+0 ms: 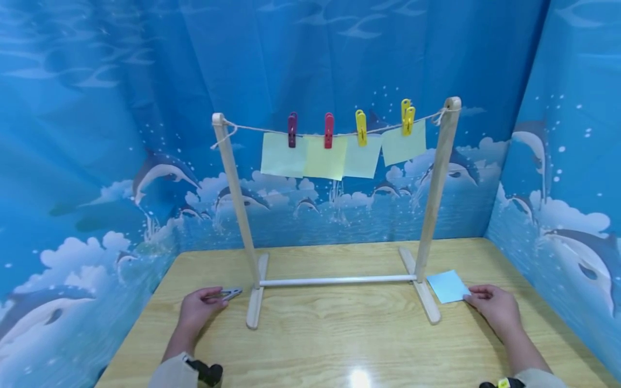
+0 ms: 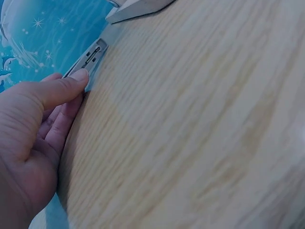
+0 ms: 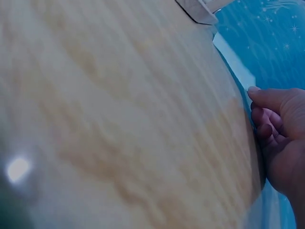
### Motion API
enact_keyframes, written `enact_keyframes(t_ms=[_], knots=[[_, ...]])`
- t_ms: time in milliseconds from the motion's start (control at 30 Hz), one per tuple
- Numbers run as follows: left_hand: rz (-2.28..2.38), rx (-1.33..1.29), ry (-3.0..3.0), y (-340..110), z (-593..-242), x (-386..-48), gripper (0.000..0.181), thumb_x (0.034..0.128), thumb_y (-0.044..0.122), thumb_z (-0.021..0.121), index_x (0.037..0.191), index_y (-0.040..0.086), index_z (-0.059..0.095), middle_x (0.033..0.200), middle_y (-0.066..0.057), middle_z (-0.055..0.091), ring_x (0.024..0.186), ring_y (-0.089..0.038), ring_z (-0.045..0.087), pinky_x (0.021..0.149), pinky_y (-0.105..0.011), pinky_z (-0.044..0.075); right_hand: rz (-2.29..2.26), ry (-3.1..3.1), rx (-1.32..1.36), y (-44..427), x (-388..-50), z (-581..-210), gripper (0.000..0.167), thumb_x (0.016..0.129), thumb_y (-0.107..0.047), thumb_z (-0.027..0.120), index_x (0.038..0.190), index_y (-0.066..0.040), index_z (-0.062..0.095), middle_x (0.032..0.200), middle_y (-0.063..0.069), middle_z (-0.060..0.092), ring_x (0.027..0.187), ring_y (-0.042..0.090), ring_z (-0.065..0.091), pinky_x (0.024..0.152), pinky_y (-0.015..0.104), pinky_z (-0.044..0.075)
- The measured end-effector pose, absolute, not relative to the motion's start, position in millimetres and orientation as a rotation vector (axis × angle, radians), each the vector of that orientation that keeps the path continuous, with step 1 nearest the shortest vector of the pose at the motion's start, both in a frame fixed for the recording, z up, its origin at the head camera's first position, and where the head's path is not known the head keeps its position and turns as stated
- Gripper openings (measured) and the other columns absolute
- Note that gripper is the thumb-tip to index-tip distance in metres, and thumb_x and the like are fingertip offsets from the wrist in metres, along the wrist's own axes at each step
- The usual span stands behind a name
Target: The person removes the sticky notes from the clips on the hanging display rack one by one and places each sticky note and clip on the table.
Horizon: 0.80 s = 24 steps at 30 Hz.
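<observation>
At the left of the table, the left hand (image 1: 197, 311) pinches a grey clothespin (image 1: 230, 293) between thumb and fingers; in the left wrist view the thumb of that hand (image 2: 40, 119) lies on the clothespin (image 2: 93, 55). On the right, the right hand (image 1: 497, 311) pinches the near right corner of a blue paper square (image 1: 447, 286), just beside the rack's right foot. The right wrist view has the paper (image 3: 233, 58) edge-on at the thumb tip of the right hand (image 3: 281, 124).
A wooden rack (image 1: 435, 199) stands mid-table, its string (image 1: 262, 129) tied between two posts. Pale paper sheets (image 1: 283, 156) hang there in a row under a purple clothespin (image 1: 292, 130), a red clothespin (image 1: 329, 131) and two yellow ones (image 1: 361, 128). Dolphin-print curtains surround the table.
</observation>
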<state>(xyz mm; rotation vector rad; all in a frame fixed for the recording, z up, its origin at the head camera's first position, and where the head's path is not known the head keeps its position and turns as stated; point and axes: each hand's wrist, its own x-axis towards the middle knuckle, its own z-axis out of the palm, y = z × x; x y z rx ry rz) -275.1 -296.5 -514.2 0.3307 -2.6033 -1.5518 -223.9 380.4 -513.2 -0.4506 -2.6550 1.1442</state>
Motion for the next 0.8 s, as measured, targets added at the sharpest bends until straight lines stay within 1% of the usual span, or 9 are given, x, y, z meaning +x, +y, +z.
enact_keyframes(t_ms=[167,300,433,600,800], knots=[[-1.516,0.340,-2.618,-295.6,-514.6,-274.8,0.045,0.0775,0.002,0.080,0.120,-0.002,0.065,0.112,-0.018,0.068,0.091,-0.023,0.069,0.078,-0.032,0.057,1.111,-2.634,-0.399,381.1,-221.8,-517.0,0.042,0.088,-0.023,0.073,0.110,0.011,0.063,0.087,0.012,0.068,0.070,0.009,0.058,0.057,0.022,0.048],[-1.481,0.326,-2.633,-294.2,-514.8,-273.6,0.044,0.0784,0.002,0.079,0.120,-0.002,0.065,0.107,-0.017,0.070,0.090,-0.024,0.068,0.078,-0.033,0.057,1.086,-2.609,-0.379,381.7,-220.1,-519.6,0.041,0.087,-0.023,0.074,0.108,0.011,0.065,0.085,0.011,0.068,0.068,0.003,0.055,0.057,0.019,0.047],[-1.423,0.317,-2.670,-292.9,-513.4,-271.3,0.043,0.0809,0.006,0.078,0.121,0.000,0.065,0.101,-0.013,0.071,0.090,-0.023,0.067,0.080,-0.038,0.056,1.063,-2.586,-0.361,380.9,-218.1,-519.8,0.040,0.085,-0.022,0.076,0.106,0.010,0.066,0.082,0.010,0.069,0.064,-0.001,0.054,0.056,0.018,0.046],[-1.389,0.311,-2.686,-290.2,-510.3,-268.8,0.041,0.0836,0.007,0.076,0.122,0.000,0.064,0.100,-0.012,0.071,0.092,-0.025,0.066,0.082,-0.041,0.055,1.081,-2.589,-0.361,380.3,-216.8,-520.8,0.047,0.085,-0.029,0.077,0.109,0.010,0.065,0.084,0.008,0.068,0.065,0.000,0.054,0.057,0.018,0.046],[-1.426,0.333,-2.674,-288.8,-509.9,-266.8,0.040,0.0843,0.006,0.075,0.122,-0.001,0.064,0.100,-0.013,0.069,0.091,-0.024,0.065,0.080,-0.038,0.055,1.130,-2.594,-0.367,380.4,-215.0,-521.6,0.055,0.084,-0.036,0.077,0.112,0.010,0.063,0.087,0.009,0.066,0.067,0.000,0.053,0.058,0.018,0.046]])
